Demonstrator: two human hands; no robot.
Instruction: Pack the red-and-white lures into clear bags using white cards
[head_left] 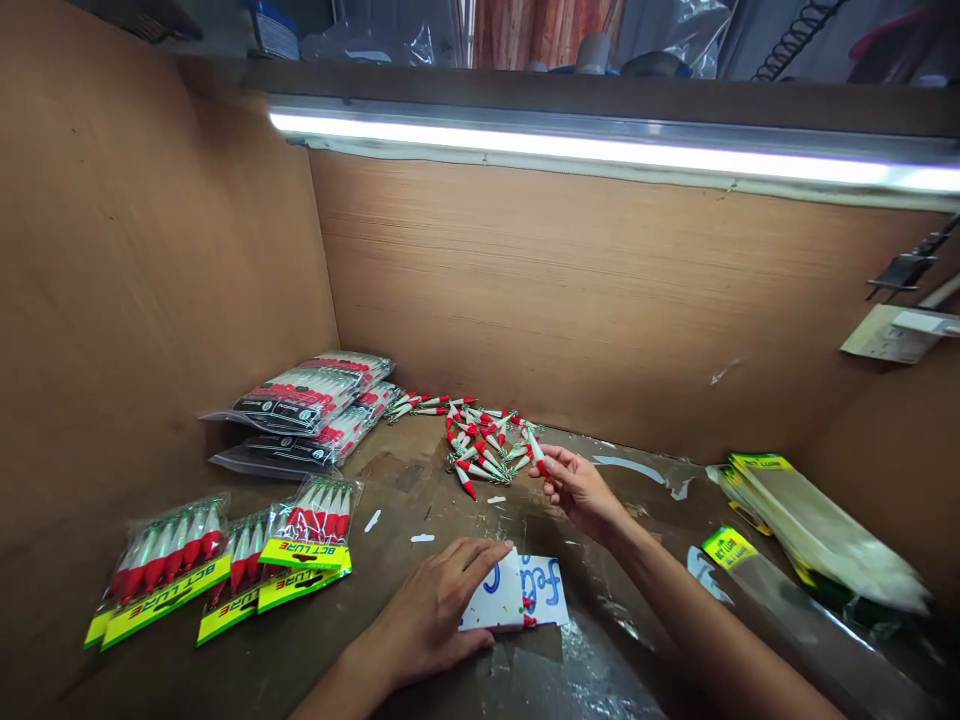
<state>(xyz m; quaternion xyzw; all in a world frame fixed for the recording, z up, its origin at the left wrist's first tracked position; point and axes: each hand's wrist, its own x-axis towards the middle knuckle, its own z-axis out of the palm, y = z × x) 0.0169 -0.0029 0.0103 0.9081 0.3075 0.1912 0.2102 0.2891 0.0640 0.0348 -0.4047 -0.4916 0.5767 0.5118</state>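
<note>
My right hand [574, 485] pinches a red-and-white fishing lure [535, 448] between thumb and fingers, its red end toward the hand. Just beyond lies a loose pile of similar lures [480, 440] with green wire ends. My left hand [442, 605] grips the left side of a folded white card [506, 590] with blue handwriting, fingers over the top and thumb at the near edge. Red tips of lures [529, 612] poke out at the card's fold; the rest of them is hidden.
Packed lures with yellow headers [169, 600] lie at the left, before stacked clear bags [300, 400] of lures. Empty yellow-topped sleeves [817, 520] are stacked at the right, with a single sleeve [772, 570] nearer. Wooden walls [570, 290] enclose the table; a tube lamp [600, 145] hangs above.
</note>
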